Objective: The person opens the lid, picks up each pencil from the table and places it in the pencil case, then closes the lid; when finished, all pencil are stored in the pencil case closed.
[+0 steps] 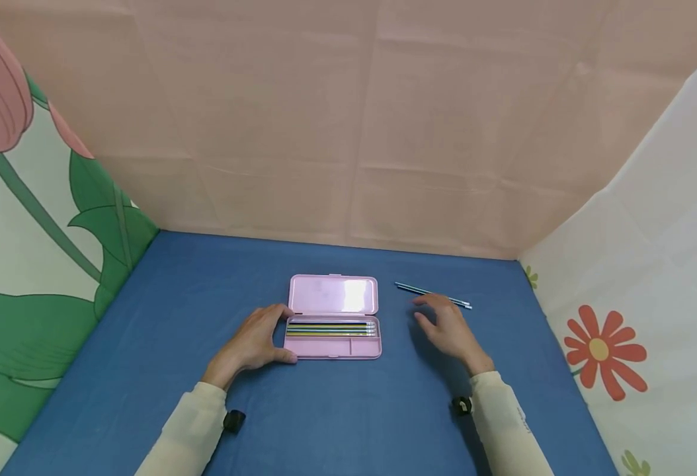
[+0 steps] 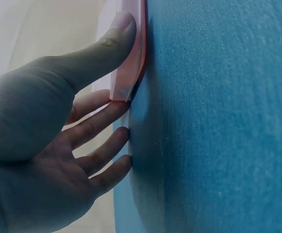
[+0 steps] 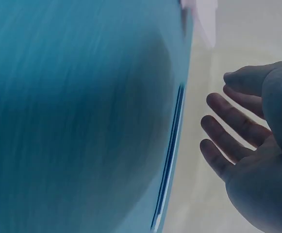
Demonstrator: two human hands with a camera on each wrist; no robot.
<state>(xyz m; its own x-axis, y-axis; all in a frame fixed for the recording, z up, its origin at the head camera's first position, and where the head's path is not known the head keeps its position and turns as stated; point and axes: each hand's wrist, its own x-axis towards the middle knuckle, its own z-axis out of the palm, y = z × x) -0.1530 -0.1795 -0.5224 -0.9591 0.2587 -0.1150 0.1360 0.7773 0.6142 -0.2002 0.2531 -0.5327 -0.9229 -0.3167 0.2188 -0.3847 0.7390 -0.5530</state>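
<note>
A pink pencil case [image 1: 319,348] lies with its lid [image 1: 319,295] laid back on the blue table. Several striped pencils [image 1: 327,328] sit side by side in its long rear compartment. My left hand [image 1: 259,340] holds the case by its left end, thumb at the front edge and fingers toward the back; the left wrist view shows the thumb against the pink wall [image 2: 131,73]. Two dark pencils [image 1: 410,288] rest on the cloth to the right. Just in front of them hovers my right hand [image 1: 448,328], fingers loosely bent and holding nothing; in the right wrist view the pencils [image 3: 170,155] lie apart from it.
The blue cloth [image 1: 336,416] covers the table. A beige hanging [image 1: 348,132] rises behind it, with a flower-print sheet [image 1: 45,330] on the left and a white flowered sheet [image 1: 640,264] on the right. The case's front compartments hold nothing visible.
</note>
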